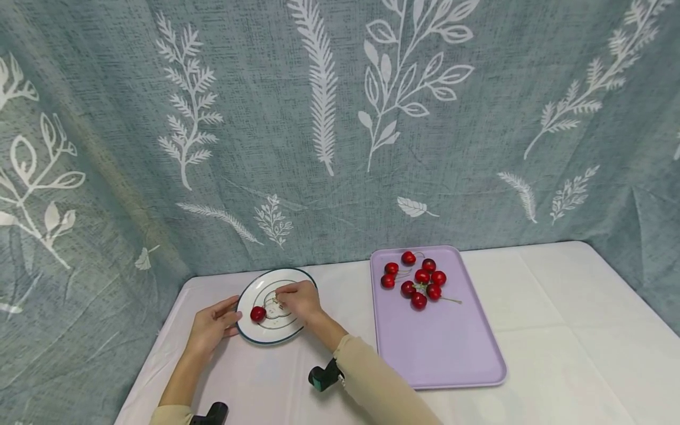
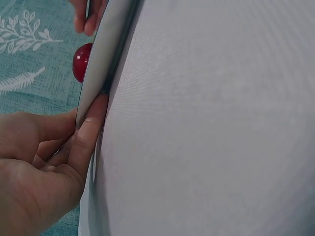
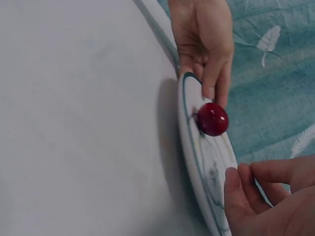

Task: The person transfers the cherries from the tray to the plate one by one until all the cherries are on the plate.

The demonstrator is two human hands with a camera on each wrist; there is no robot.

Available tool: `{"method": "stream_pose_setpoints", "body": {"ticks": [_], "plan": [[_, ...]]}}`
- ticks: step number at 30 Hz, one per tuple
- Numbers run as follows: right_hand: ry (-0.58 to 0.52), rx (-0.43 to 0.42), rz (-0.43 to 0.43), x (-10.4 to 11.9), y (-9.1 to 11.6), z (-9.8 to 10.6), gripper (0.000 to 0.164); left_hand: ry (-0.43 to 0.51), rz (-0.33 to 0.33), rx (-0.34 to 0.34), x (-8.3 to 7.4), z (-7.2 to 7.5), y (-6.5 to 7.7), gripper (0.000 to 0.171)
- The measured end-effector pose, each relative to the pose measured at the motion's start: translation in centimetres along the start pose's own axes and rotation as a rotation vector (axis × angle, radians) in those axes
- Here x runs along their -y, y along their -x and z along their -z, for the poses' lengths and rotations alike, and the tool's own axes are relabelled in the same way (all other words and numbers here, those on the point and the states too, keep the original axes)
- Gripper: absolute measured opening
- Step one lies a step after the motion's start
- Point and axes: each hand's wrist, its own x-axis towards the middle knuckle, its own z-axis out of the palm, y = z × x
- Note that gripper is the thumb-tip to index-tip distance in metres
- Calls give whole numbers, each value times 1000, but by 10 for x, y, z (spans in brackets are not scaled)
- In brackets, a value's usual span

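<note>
A white plate (image 1: 264,336) with a dark rim and line pattern lies at the left of the table. My left hand (image 1: 209,328) grips its left edge, thumb above and fingers below, as the left wrist view (image 2: 44,167) also shows. One red cherry (image 1: 258,314) rests on the plate, close to the left thumb; in the right wrist view the cherry (image 3: 213,119) looks glossy and whole. Over the plate, my right hand (image 1: 301,301) has thumb and forefinger brought together, seemingly on the cherry's thin stem, which is mostly hidden by the fingertips (image 3: 232,174).
To the right, a lilac tray (image 1: 435,354) carries several red cherries (image 1: 418,301) with green stems, grouped in its far half. A white cloth (image 1: 552,330) covers the table. Behind it hangs a blue-green curtain (image 1: 265,147) with white leaf prints.
</note>
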Motion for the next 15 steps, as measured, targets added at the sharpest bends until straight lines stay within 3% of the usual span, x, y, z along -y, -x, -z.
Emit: {"method": "stream_pose_setpoints", "body": {"ticks": [9,15], "plan": [[-156,59,-32,11,-3,25,20,-8,-20,13,3,1,-2,51],[-167,62,-42,9,1,32,18,-12,-30,11,5,3,-2,51]]}}
